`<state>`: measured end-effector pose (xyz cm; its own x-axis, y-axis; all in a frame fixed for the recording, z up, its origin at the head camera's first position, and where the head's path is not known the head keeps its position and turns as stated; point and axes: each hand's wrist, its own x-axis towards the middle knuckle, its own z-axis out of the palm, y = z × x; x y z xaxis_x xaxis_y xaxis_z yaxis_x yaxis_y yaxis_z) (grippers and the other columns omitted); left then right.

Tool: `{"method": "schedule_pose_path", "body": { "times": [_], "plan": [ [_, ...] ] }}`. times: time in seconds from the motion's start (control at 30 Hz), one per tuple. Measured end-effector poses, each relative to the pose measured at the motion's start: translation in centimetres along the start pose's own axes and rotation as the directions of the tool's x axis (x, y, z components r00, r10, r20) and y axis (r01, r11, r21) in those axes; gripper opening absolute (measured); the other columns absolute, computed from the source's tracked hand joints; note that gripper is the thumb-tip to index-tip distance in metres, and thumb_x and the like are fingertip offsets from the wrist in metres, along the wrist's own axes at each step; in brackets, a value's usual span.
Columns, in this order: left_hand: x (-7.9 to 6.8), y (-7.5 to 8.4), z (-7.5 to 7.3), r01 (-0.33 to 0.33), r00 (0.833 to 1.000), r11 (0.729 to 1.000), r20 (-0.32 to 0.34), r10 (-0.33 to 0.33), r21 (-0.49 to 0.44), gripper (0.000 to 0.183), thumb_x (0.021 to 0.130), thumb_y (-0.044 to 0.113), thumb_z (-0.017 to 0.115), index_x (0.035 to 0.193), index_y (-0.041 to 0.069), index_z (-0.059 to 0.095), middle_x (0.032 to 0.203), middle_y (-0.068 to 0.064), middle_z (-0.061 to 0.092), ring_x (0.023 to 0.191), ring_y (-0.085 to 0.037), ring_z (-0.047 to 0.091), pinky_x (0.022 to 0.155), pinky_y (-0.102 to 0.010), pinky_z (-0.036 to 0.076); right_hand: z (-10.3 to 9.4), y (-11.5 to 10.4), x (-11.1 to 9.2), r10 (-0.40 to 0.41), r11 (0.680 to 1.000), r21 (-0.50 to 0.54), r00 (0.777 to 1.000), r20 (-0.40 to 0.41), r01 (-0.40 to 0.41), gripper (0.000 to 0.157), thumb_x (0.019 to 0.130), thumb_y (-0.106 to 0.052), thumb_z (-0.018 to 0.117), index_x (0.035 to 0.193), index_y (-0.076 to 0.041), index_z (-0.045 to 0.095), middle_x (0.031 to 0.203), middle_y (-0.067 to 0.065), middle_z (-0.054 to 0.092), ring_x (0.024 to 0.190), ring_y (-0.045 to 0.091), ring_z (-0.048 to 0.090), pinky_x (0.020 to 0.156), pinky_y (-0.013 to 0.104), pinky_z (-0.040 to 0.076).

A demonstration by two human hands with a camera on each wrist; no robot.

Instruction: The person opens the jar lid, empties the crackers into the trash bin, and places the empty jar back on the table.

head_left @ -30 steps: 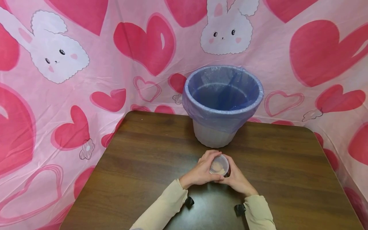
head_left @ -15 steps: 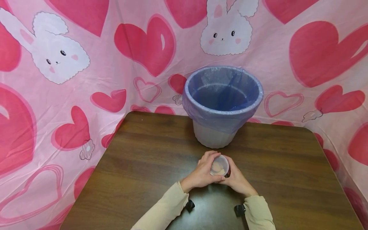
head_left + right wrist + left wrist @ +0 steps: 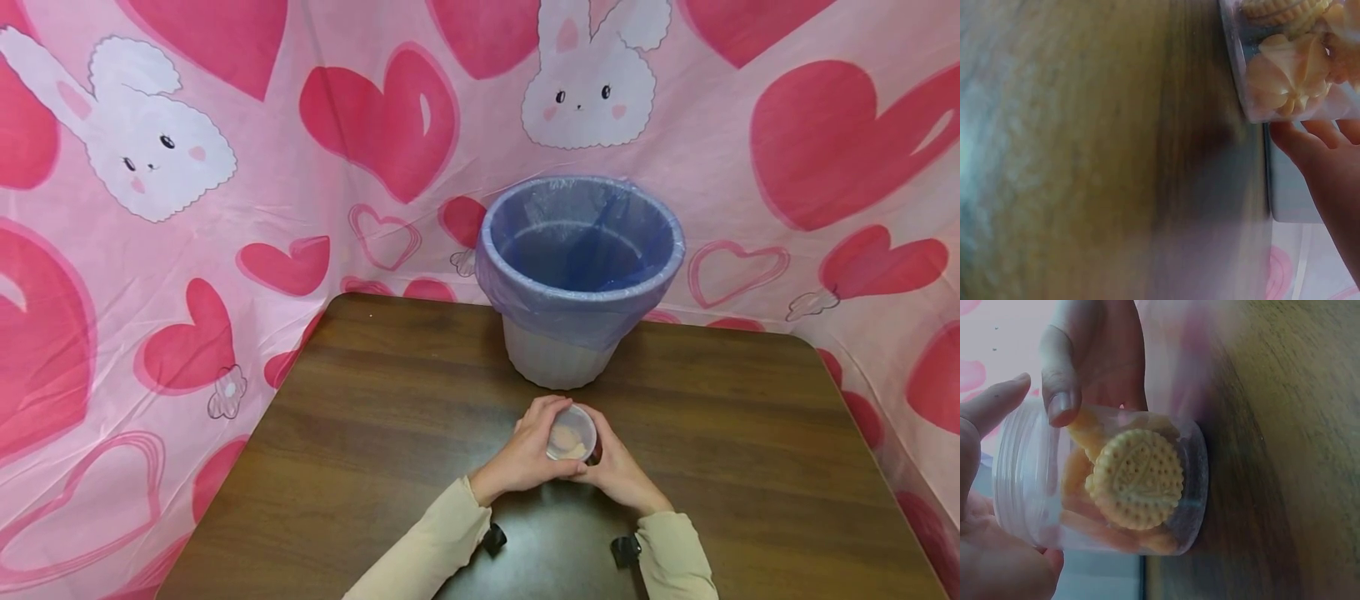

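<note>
A clear plastic jar [image 3: 567, 435] of cookies stands upright at the middle of the table, between both hands. My left hand [image 3: 527, 454] grips it from the left, its fingers around the ridged upper part in the left wrist view. From the other side my right hand [image 3: 617, 468] holds it, with the thumb [image 3: 1062, 403] pressed on the wall below the ridges. A round, dotted cookie [image 3: 1138, 479] shows through the side. Another cookie [image 3: 1291, 72], flower-shaped, is seen in the right wrist view. Whether a lid is on, I cannot tell.
Just beyond the hands stands a white bin [image 3: 558, 358] lined with a blue bag [image 3: 581, 300]. The brown wooden table [image 3: 360, 417] has rounded far corners. A pink cloth [image 3: 285, 192] with hearts and rabbits hangs around it.
Both hands keep their hold on the jar in nearly the same place. The whole head view has shifted a few pixels, so the bin appears slightly lower.
</note>
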<state>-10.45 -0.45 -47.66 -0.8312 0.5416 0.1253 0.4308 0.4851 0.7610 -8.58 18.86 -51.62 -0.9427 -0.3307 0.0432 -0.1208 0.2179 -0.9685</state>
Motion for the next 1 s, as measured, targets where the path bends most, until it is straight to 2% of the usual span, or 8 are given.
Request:
{"method": "schedule_pose_path", "body": {
  "times": [0.2, 0.37, 0.43, 0.6, 0.73, 1.0],
  "plan": [
    [0.0, -0.6, -0.2, -0.014, 1.000, 0.999, 0.014, 0.014, -0.035, 0.084, 0.080, 0.038, 0.077, 0.147, 0.014, 0.033, 0.146, -0.006, 0.037, 0.129, -0.020, 0.044, 0.103, -0.041, 0.036, 0.1, 0.0, 0.0, -0.001, 1.000, -0.001, 1.000, 0.002, 0.001, 0.093, 0.071, -0.010, 0.084, 0.146, -0.015, 0.029, 0.142, 0.017, 0.039, 0.122, 0.028, 0.044, 0.094, 0.014, 0.041],
    [0.1, -1.1, -0.8, 0.002, 1.000, 0.990, 0.027, 0.002, -0.138, 0.070, 0.089, 0.029, 0.067, 0.148, 0.015, 0.032, 0.146, -0.006, 0.041, 0.128, -0.021, 0.046, 0.107, -0.040, 0.038, 0.3, -0.3, 0.2, 0.012, 1.000, 0.010, 1.000, 0.003, -0.012, 0.094, 0.070, -0.013, 0.086, 0.146, -0.020, 0.031, 0.139, 0.012, 0.041, 0.122, 0.030, 0.044, 0.091, 0.019, 0.045],
    [0.2, -1.3, -1.0, -0.008, 1.000, 0.988, 0.017, 0.011, -0.157, 0.063, 0.092, 0.025, 0.063, 0.147, 0.013, 0.034, 0.145, -0.006, 0.044, 0.129, -0.020, 0.047, 0.108, -0.038, 0.039, 0.3, -0.4, 0.3, 0.011, 1.000, 0.009, 1.000, 0.004, -0.011, 0.095, 0.069, -0.014, 0.086, 0.146, -0.021, 0.031, 0.140, 0.011, 0.041, 0.122, 0.026, 0.045, 0.090, 0.019, 0.046],
    [0.6, -1.8, -1.5, -0.039, 0.999, 0.988, -0.030, 0.035, -0.153, 0.050, 0.096, 0.022, 0.056, 0.143, 0.008, 0.043, 0.139, -0.009, 0.053, 0.128, -0.021, 0.051, 0.107, -0.038, 0.040, 0.2, -0.3, 0.4, 0.000, 1.000, 0.007, 1.000, 0.007, 0.000, 0.095, 0.069, -0.013, 0.086, 0.146, -0.019, 0.031, 0.141, 0.012, 0.041, 0.120, 0.020, 0.046, 0.092, 0.018, 0.044],
    [0.8, -2.0, -1.5, -0.044, 0.998, 0.988, -0.039, 0.038, -0.147, 0.045, 0.097, 0.019, 0.055, 0.140, 0.005, 0.049, 0.137, -0.010, 0.057, 0.126, -0.021, 0.053, 0.107, -0.036, 0.042, 0.2, -0.1, 0.5, -0.010, 1.000, 0.010, 1.000, 0.009, 0.010, 0.095, 0.069, -0.012, 0.086, 0.146, -0.017, 0.032, 0.141, 0.013, 0.041, 0.120, 0.022, 0.046, 0.092, 0.017, 0.043],
    [0.9, -2.2, -1.5, 0.031, 0.998, 0.981, -0.047, -0.040, -0.190, 0.044, 0.094, 0.020, 0.061, 0.136, 0.008, 0.056, 0.136, -0.005, 0.059, 0.126, -0.017, 0.054, 0.105, -0.034, 0.043, 0.1, 0.0, 0.6, -0.017, 1.000, -0.007, 1.000, 0.006, 0.017, 0.095, 0.068, -0.012, 0.087, 0.146, -0.017, 0.033, 0.140, 0.011, 0.043, 0.118, 0.013, 0.047, 0.093, 0.015, 0.041]
  ]
}}
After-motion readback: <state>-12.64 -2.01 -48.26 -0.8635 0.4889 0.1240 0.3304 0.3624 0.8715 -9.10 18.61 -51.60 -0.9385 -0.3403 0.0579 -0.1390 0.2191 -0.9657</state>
